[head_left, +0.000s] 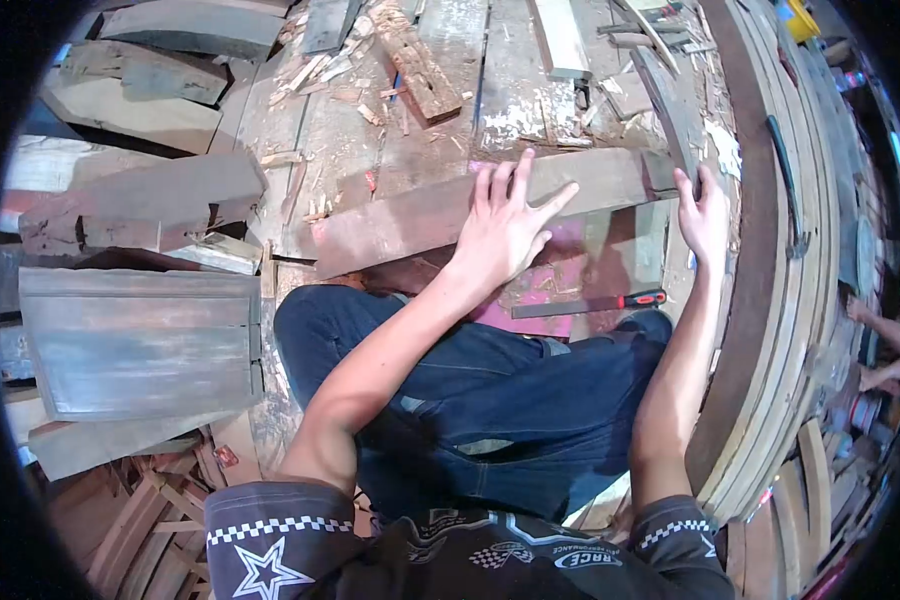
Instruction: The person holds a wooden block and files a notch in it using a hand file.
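A long grey-brown wooden board [400,222] lies across in front of my crossed legs, slanting up to the right. My left hand [507,225] rests on the board near its middle, fingers spread. At the board's right end is my right hand [705,215], its thumb and fingers apart around the end; whether it grips the wood is hard to tell. A file with a red and black handle [640,299] lies between the board and my legs, on a pink and grey surface [545,325].
Wood pieces [160,200] are stacked at the left, beside a flat grey panel [140,340]. Chips and a rough block [420,75] lie beyond the board. Long planks [755,200] with a dark bar tool [788,185] run along the right. Another person's hands [885,375] show at far right.
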`<state>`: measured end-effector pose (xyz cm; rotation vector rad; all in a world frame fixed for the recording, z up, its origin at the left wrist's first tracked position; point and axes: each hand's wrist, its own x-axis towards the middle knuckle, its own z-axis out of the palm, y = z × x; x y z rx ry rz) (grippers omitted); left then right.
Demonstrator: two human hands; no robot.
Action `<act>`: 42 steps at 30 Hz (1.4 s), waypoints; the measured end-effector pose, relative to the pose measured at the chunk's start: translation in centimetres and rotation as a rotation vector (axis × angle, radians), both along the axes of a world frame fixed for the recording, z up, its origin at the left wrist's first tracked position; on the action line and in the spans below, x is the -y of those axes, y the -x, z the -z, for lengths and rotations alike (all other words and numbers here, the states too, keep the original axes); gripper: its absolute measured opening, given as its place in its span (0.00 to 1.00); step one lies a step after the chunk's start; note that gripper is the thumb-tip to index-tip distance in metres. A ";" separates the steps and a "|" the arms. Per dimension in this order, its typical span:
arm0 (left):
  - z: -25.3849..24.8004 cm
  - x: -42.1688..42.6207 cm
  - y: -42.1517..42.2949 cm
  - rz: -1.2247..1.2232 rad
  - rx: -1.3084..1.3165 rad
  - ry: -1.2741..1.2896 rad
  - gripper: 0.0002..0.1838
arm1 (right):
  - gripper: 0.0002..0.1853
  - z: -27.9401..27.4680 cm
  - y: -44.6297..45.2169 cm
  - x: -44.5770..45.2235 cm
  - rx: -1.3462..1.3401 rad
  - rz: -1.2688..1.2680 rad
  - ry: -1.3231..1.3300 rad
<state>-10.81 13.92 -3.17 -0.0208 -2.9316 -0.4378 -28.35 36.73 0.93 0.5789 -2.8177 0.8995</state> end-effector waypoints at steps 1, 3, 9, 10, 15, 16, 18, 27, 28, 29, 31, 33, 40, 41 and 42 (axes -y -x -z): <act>0.2 0.2 0.0 0.012 -0.007 -0.029 0.39 | 0.18 0.0 0.0 -0.1 0.009 0.000 -0.022; 0.3 0.3 -0.1 0.023 -0.019 -0.025 0.39 | 0.19 0.3 0.2 -0.1 0.000 -0.010 -0.008; -1.6 2.1 -0.4 0.011 0.017 -0.057 0.39 | 0.20 1.1 0.7 -0.5 -0.033 -0.029 0.005; -2.4 2.7 -0.3 -0.018 0.040 -0.053 0.40 | 0.21 1.0 0.7 -0.6 -0.048 -0.031 0.017; -6.3 10.4 -4.4 -0.279 0.148 0.056 0.50 | 0.21 1.2 0.8 -1.0 -0.030 -0.011 0.045; -6.9 11.8 -6.0 -0.362 0.174 0.011 0.54 | 0.22 1.5 1.0 -1.2 -0.009 0.018 0.032; -6.5 15.2 -9.4 -0.454 0.092 -0.024 0.53 | 0.22 3.0 1.9 -2.0 -0.038 0.071 -0.003; -0.5 17.0 -11.2 -0.980 0.366 -0.555 0.49 | 0.27 7.3 4.1 -3.0 0.104 0.366 0.115; 0.0 17.0 -11.1 -0.952 0.342 -0.563 0.50 | 0.27 7.1 4.2 -2.9 0.139 0.363 0.176; 0.8 17.8 -11.4 -0.929 0.322 -0.567 0.51 | 0.28 7.1 3.9 -3.2 0.181 0.376 0.209; -0.4 16.5 -12.0 -0.970 0.251 -0.575 0.52 | 0.28 6.2 3.2 -3.3 0.249 0.386 0.245; 1.6 17.9 -12.0 -1.066 0.312 -0.466 0.46 | 0.28 6.4 3.1 -3.5 0.287 0.402 0.219; 0.8 16.3 -12.2 -1.050 0.277 -0.513 0.45 | 0.25 10.3 5.0 -2.6 0.207 0.427 0.285; 0.7 15.8 -12.4 -1.076 0.250 -0.493 0.45 | 0.25 10.5 5.0 -2.5 0.207 0.436 0.297; 0.2 15.0 -12.4 -1.102 0.222 -0.474 0.45 | 0.25 10.6 5.0 -2.4 0.205 0.445 0.308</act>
